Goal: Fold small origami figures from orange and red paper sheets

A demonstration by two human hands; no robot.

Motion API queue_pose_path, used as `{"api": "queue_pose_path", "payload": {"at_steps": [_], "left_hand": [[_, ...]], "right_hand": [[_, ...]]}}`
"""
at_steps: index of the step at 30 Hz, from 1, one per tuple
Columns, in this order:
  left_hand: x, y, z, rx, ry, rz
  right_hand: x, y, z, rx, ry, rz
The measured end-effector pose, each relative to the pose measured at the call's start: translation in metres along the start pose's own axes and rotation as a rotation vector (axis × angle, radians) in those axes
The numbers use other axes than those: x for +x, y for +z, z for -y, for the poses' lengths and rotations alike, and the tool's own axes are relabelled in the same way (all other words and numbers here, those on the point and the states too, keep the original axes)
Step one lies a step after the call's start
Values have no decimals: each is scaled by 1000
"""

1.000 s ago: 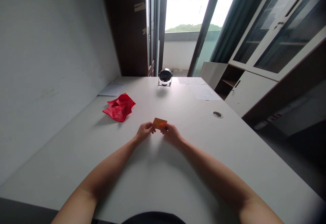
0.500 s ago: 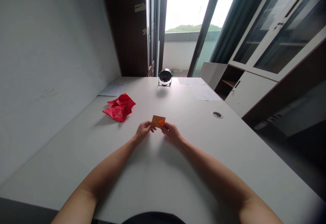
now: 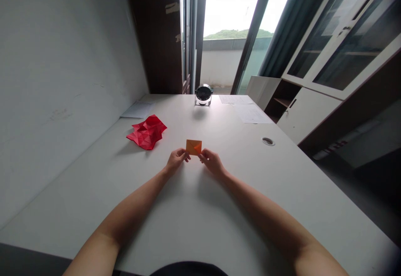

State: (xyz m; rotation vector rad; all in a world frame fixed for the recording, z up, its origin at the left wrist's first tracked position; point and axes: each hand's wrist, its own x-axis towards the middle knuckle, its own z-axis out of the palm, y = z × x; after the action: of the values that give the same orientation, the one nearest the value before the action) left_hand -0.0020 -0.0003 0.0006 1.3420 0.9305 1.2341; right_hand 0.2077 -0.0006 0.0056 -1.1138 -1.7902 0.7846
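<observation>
A small folded orange paper (image 3: 193, 146) is held up between my two hands, just above the white table, with crease lines and a brighter flap on its right side. My left hand (image 3: 178, 157) pinches its lower left corner between thumb and fingers. At the lower right corner, my right hand (image 3: 212, 160) grips it the same way. Farther left on the table lies a crumpled, many-creased red paper (image 3: 147, 132), apart from both hands.
The white table (image 3: 188, 217) meets a wall on the left. A round black device on a clear stand (image 3: 203, 95) is at the far edge. Paper sheets (image 3: 252, 113) lie at back right, another sheet (image 3: 138, 110) at back left. A cable hole (image 3: 267, 141) sits on the right.
The orange paper has tilted up and shifted slightly left, and its right flap now lies flatter. Both hands keep hold of its lower corners.
</observation>
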Motion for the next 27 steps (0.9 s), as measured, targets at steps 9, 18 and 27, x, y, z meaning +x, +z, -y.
{"api": "queue_pose_path", "payload": {"at_steps": [9,18,27], "left_hand": [[0,1,-2,43,-18,45],[-2,3,-5,81,-10,131],[-4,6,-3,163,2,123]], "right_hand": [[-4,-3,13,-136,-164,-61],[-2,-4,8,-229,-218,-12],[-3,-4,14,-126,-236,45]]}}
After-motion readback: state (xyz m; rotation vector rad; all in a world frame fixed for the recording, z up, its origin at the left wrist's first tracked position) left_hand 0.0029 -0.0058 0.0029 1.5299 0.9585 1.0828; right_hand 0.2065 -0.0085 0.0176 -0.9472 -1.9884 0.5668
